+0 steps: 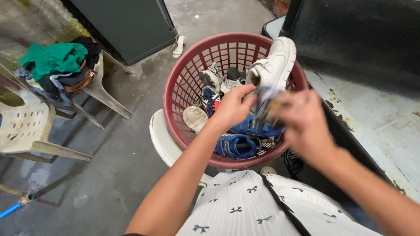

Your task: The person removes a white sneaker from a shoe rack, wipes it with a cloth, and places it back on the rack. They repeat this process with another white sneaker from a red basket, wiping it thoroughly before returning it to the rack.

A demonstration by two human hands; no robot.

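From the head view, both my hands are over a red plastic laundry basket (183, 83) that sits on a white plastic chair (162, 140) in front of me. My left hand (232, 107) has its fingers curled and pinches one end of a small blue-and-dark thing (267, 101); it is too blurred for me to tell what it is. My right hand (304, 122) closes on its other end from the right, fingers bent round it, so the thing is held between both hands just above the shoes in the basket.

The basket is full of shoes. A white sneaker (273, 65) leans upright against the far right rim, just beyond my hands. A blue sneaker (236, 145) lies at the near rim under my left wrist. A pale sole (194, 118) faces up on the left, and a grey-and-white shoe (212, 78) lies farther back.

To the left, well apart from the basket, a second plastic chair (103, 85) holds a green cloth (52, 59) with a brown strap beside it. A white sandal (178, 46) lies on the concrete floor (118, 166) beyond the basket. A worn metal surface (376, 118) runs along my right.
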